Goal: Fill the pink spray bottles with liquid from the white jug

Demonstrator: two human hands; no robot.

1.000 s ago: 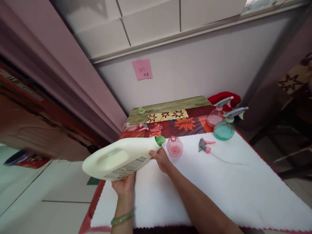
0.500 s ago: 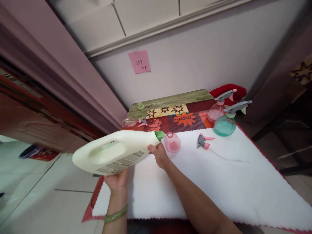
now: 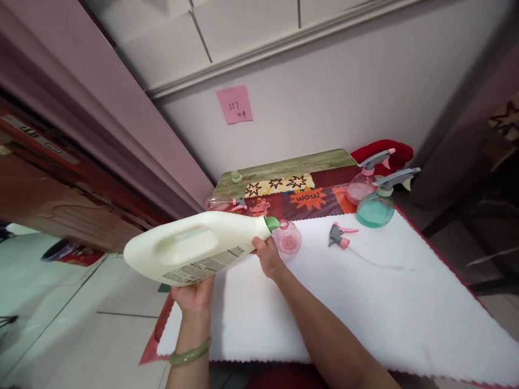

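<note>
A large cream detergent jug lies tilted almost flat in the air, its green pouring spout over the mouth of a small pink bottle on the white cloth. My left hand supports the jug from below, its fingers partly hidden beneath it. At the neck, my right hand grips the jug near the pink bottle. No stream of liquid can be made out. A grey and pink spray head with a thin tube rests on the cloth to the right.
Two spray bottles, one pink and one with teal liquid, stand at the table's back right. Another spray bottle lies at the back left, near a green cap. A pink note sticks to the wall.
The jug's rear end has risen slightly and its spout has shifted a little right, closer over the pink bottle's mouth. Both hands keep their hold.
</note>
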